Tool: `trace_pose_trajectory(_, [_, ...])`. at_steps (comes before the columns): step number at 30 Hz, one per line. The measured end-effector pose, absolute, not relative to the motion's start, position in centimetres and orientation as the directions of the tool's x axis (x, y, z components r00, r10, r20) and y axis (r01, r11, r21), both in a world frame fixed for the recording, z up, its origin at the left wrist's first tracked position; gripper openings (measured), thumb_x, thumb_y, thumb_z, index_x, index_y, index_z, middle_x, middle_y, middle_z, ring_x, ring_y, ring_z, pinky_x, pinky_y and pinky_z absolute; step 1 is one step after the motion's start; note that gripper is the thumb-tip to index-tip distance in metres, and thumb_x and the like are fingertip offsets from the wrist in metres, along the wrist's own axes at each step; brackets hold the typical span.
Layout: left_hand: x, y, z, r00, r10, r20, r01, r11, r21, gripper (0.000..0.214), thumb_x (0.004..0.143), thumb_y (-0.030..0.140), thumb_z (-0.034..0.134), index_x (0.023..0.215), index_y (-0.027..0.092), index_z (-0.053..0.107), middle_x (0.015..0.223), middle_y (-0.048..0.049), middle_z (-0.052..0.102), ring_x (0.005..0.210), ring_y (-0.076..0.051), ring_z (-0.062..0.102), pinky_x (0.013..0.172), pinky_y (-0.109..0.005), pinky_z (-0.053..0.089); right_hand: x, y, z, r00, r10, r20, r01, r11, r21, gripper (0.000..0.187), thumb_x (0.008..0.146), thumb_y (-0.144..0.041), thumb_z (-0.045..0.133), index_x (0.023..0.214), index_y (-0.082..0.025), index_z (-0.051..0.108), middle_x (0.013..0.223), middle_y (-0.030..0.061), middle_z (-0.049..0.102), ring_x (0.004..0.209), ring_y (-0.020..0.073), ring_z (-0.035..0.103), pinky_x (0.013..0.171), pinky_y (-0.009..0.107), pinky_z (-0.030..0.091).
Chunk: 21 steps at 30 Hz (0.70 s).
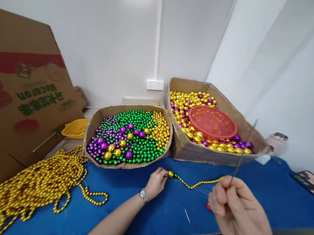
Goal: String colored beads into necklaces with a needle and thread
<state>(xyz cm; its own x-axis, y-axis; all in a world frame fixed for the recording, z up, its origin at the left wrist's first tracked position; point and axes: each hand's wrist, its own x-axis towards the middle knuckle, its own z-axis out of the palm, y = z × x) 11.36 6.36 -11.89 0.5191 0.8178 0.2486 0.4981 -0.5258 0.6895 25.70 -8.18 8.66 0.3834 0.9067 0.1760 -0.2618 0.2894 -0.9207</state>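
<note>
Head view, near to far. Nearest, the right hand (238, 215) has its fingertips pressed together around the lower shank of a long thin steel needle (242, 153), which rises up and away from the grip. Ahead and to the left of that grip, the left hand (155, 183), with a silver wristwatch (143, 195) on its wrist, pinches a large glossy gold bead (170, 174) between thumb and fingertips. From this pinch a strand of small gold beads (197, 184) sags across the blue tablecloth (163, 215) towards the needle hand. The thread itself is too fine to trace.

The strand looks light and limp, and would likely drape rather than hold a shape. Its polished beads are probably slick, so it is best taken by a close pinch at its end bead. The needle appears stiff and smooth, and is best gripped low, as shown.

Beyond the left pinch lies a shallow cardboard tray of green, purple and gold beads (129, 166). Beyond the needle stands a cardboard box of gold beads (206, 154) holding a red plastic bowl (212, 122). Far left of both grips is a heap of finished gold strands (40, 183).
</note>
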Motion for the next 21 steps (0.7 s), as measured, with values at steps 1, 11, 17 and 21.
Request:
trace_pose_trajectory(1, [11.0, 6.3, -12.0, 0.530, 0.812, 0.246, 0.503, -0.534, 0.680, 0.025, 0.085, 0.014, 0.047, 0.104, 0.020, 0.062, 0.106, -0.0073, 0.060, 0.094, -0.019, 0.059, 0.086, -0.032, 0.048, 25.6, -8.1, 8.5, 0.378, 0.908, 0.180, -0.257, 0.290, -0.922, 0.019, 0.082, -0.042, 0.063, 0.085, -0.025, 0.055, 0.059, -0.0030, 0.050, 0.044, 0.0088, 0.047, 0.043, 0.022, 0.042])
trace_pose_trajectory(11, [4.9, 2.0, -10.2, 0.507, 0.824, 0.252, 0.560, -0.537, 0.630, 0.036, 0.082, 0.022, 0.056, 0.117, 0.022, 0.058, 0.118, -0.0109, 0.059, 0.108, -0.024, 0.055, 0.091, -0.038, 0.048, 23.0, -6.8, 4.5, 0.238, 0.960, 0.149, -0.140, 0.186, -0.973, 0.027, 0.081, -0.046, 0.063, 0.088, -0.022, 0.054, 0.069, 0.0008, 0.060, 0.053, 0.0128, 0.057, 0.049, 0.024, 0.050])
trace_pose_trajectory(17, [-0.9, -0.7, -4.3, 0.350, 0.845, 0.404, 0.539, -0.535, 0.651, 0.023, 0.088, 0.028, 0.051, 0.107, 0.024, 0.063, 0.105, -0.0077, 0.065, 0.097, -0.020, 0.059, 0.086, -0.032, 0.048, 22.4, -6.9, 2.2, 0.111, 0.979, 0.173, 0.029, 0.171, -0.985, 0.027, 0.084, -0.049, 0.057, 0.083, -0.022, 0.056, 0.071, 0.0028, 0.063, 0.055, 0.0148, 0.060, 0.053, 0.025, 0.053])
trace_pose_trajectory(21, [-3.6, 2.7, -0.4, 0.277, 0.852, 0.445, 0.721, -0.490, 0.490, 0.025, 0.091, 0.027, 0.045, 0.109, 0.022, 0.061, 0.106, -0.0078, 0.064, 0.100, -0.019, 0.056, 0.089, -0.032, 0.045, 21.6, -7.6, 2.0, 0.048, 0.984, 0.169, 0.148, 0.161, -0.976, 0.028, 0.086, -0.050, 0.051, 0.084, -0.022, 0.056, 0.069, 0.0020, 0.064, 0.060, 0.0148, 0.062, 0.058, 0.022, 0.053])
